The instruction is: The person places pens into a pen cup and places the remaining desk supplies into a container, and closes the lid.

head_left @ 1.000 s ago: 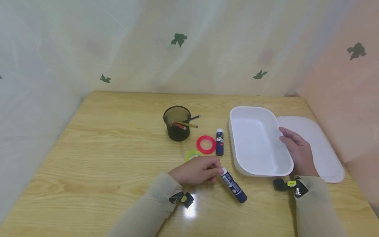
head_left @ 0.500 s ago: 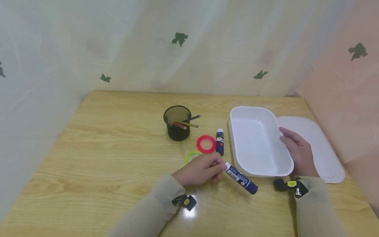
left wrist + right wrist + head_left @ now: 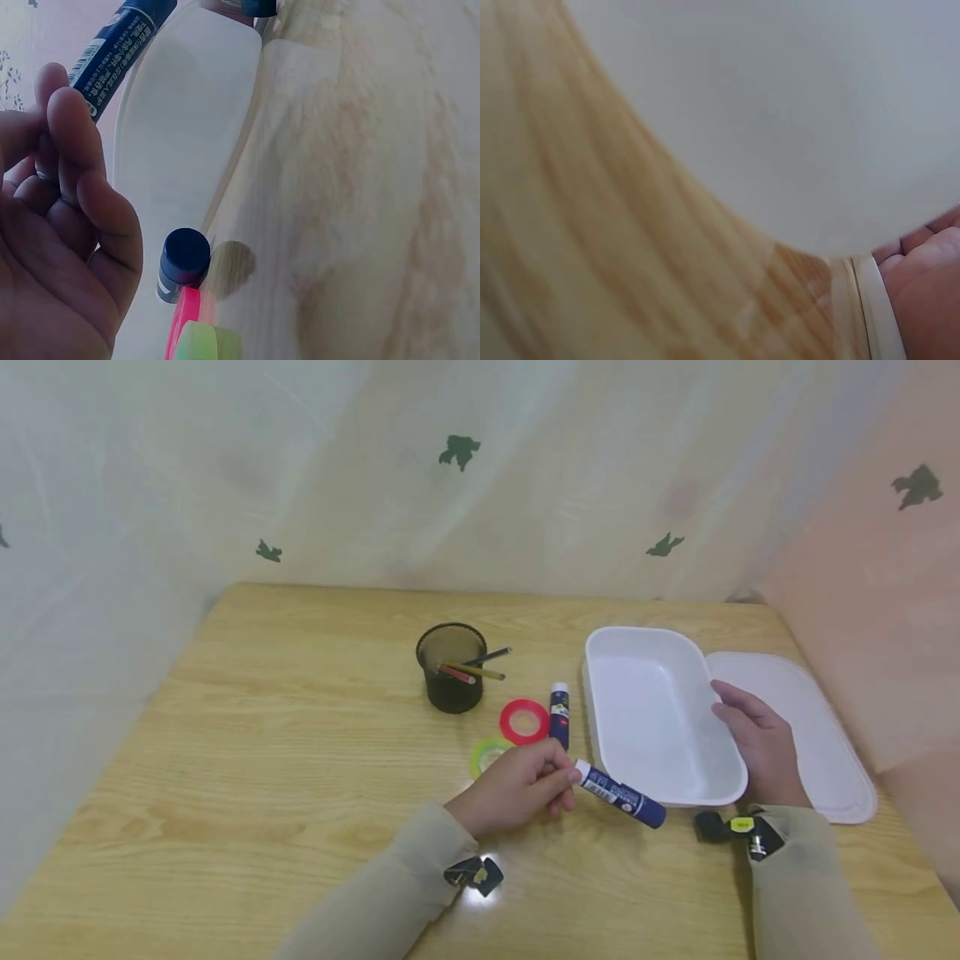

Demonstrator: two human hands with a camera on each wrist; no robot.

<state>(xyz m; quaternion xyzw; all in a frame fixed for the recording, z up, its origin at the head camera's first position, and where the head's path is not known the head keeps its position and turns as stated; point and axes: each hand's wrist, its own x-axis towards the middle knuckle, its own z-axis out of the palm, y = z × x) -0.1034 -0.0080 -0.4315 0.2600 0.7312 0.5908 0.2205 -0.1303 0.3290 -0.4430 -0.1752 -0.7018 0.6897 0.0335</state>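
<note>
Firm Pinch, Free End High

Note the left grip [image 3: 517,789]: drawn in to a thumb-and-finger pinch, with hold of only the white end of a dark-blue, printed, cylindrical glue stick [image 3: 621,794]. Find that stick held off the pale wooden tabletop [image 3: 247,760], dark end pointing outward, right by the near edge of a deep, white, rounded-rectangular plastic tub [image 3: 660,735]. Cannot tell whether touching it.

Treat so end-on a hold with care. Squeeze firmly enough to stop the free end from drooping or swivelling, yet without twisting or tugging at the white end, in case of a removable cap. For any move across the tub, first raise the dark end clear of the rim.

Use the right grip [image 3: 761,743], closed around the tub's right-hand rim, as a brace: press evenly, without tipping or sliding toward the flat white plastic lid [image 3: 825,752] beside it. Cannot tell how far the hidden fingers wrap beneath.

Lift rather than drag, to avoid knocking a second dark-blue glue stick lying down [image 3: 559,714], a flat red tape ring [image 3: 506,722] and a flat lime-green tape ring [image 3: 477,762], all near the left knuckles.
</note>
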